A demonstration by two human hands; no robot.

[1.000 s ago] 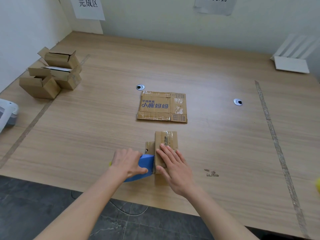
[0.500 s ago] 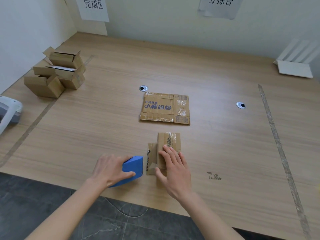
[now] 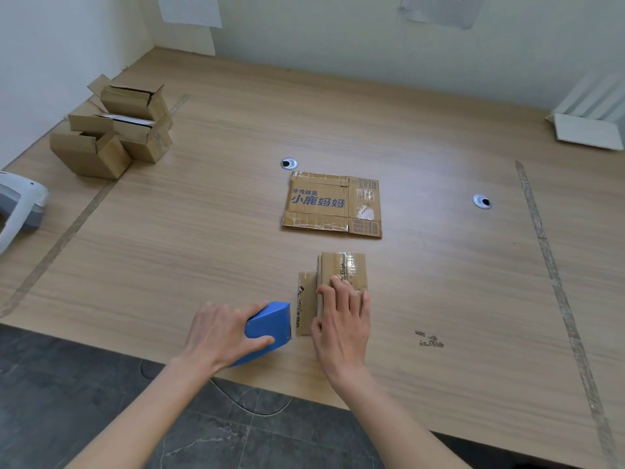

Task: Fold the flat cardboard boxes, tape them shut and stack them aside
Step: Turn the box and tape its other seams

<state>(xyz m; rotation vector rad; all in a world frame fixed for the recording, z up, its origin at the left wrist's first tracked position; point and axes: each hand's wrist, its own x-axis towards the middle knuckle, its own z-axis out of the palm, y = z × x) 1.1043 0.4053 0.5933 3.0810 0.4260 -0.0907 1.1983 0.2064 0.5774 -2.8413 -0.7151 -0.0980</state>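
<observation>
A small folded cardboard box (image 3: 345, 269) with clear tape along its top stands near the table's front edge, one brown flap (image 3: 306, 301) lying out flat to its left. My right hand (image 3: 343, 319) presses flat on the box's near part with straight fingers. My left hand (image 3: 220, 330) grips a blue tape dispenser (image 3: 269, 328), whose front end sits just left of the flap. A flat cardboard box (image 3: 333, 204) with blue printed characters lies farther back at the table's middle.
Three folded boxes (image 3: 115, 130) with open flaps are stacked at the back left. A white device (image 3: 18, 204) sits at the left edge and a white rack (image 3: 592, 116) at the back right. Tape strips (image 3: 554, 282) line the wooden table (image 3: 203, 214). Two cable holes (image 3: 288, 163) are in the top.
My left hand pulled the blue dispenser leftward away from the box, then brought it back close to the flap. My right hand stayed pressing on the box.
</observation>
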